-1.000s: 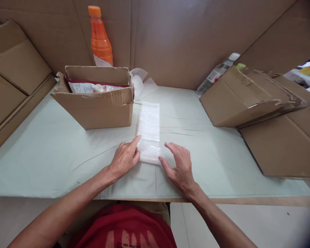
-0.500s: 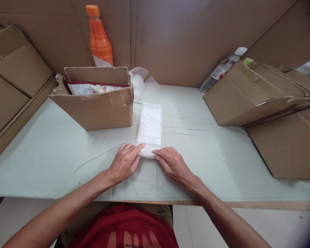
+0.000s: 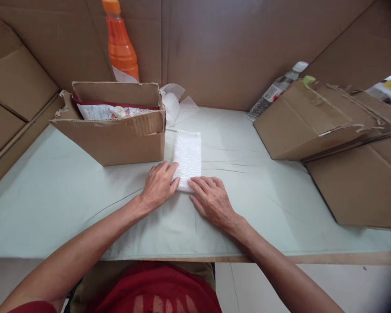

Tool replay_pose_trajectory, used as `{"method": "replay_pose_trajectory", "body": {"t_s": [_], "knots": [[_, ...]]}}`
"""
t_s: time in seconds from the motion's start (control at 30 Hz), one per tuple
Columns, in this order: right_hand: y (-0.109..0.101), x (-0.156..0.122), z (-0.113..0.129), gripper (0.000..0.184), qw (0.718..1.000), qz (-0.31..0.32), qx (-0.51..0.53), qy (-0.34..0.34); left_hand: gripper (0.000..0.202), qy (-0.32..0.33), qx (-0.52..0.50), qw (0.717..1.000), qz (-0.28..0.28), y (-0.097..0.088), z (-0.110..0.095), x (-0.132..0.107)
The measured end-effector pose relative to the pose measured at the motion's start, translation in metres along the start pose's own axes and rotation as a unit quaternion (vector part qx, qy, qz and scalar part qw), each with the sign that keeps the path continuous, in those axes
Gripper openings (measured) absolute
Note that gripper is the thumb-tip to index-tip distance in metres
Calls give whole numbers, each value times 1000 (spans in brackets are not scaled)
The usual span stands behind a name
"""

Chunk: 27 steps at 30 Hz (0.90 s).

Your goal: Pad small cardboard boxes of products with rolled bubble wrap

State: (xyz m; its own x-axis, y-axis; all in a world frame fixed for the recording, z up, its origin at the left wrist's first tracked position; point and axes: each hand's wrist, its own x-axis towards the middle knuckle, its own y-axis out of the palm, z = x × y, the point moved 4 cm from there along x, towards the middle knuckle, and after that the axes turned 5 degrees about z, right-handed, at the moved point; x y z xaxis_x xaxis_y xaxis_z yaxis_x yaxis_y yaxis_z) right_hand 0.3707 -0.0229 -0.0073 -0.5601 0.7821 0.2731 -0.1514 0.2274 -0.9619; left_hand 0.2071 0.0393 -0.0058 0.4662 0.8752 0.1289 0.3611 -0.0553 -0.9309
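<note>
Clear bubble wrap (image 3: 188, 152), folded into a narrow strip, lies flat on the bench (image 3: 263, 208) directly before the person, its long sides running away from the body. The left hand (image 3: 159, 184) rests at the strip's left edge near its close end; thumb and forefinger stand slightly apart, their tips at the wrap, the other fingers loosely curled. The right hand (image 3: 211, 200) lies over the near right corner, fingers extended and close together on the wrap, with the thumb a little below them beside the near edge. Whether either hand pinches the sheet cannot be told.

To the left of the strip and just beyond the left hand stands an open box (image 3: 127, 141) with torn rims, holding a red-and-white packet (image 3: 107, 111). Behind the box rises an orange bottle (image 3: 122, 48); near its back right corner sits a crumpled white wad (image 3: 171, 108). On the right, well apart from the hands, are two tilted cartons (image 3: 299, 126), behind which a clear bottle (image 3: 270, 95) leans. Another carton (image 3: 22, 82) occupies the far left. A brown cardboard wall (image 3: 221, 52) bounds the rear; a red shirt (image 3: 153, 287) appears below.
</note>
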Motion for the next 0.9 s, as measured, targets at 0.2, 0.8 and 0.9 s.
{"method": "replay_pose_trajectory", "body": {"t_s": [0.2, 0.8, 0.9], "knots": [[12, 15, -17, 30, 1000, 19, 8, -11, 43, 167, -15, 985, -40, 6, -4, -17], [-31, -13, -9, 27, 986, -39, 144, 78, 53, -58, -155, 974, 153, -1, 1, -25], [-29, -17, 7, 26, 997, -26, 79, 8, 48, -50, -105, 986, 122, 1, -1, -22]]}}
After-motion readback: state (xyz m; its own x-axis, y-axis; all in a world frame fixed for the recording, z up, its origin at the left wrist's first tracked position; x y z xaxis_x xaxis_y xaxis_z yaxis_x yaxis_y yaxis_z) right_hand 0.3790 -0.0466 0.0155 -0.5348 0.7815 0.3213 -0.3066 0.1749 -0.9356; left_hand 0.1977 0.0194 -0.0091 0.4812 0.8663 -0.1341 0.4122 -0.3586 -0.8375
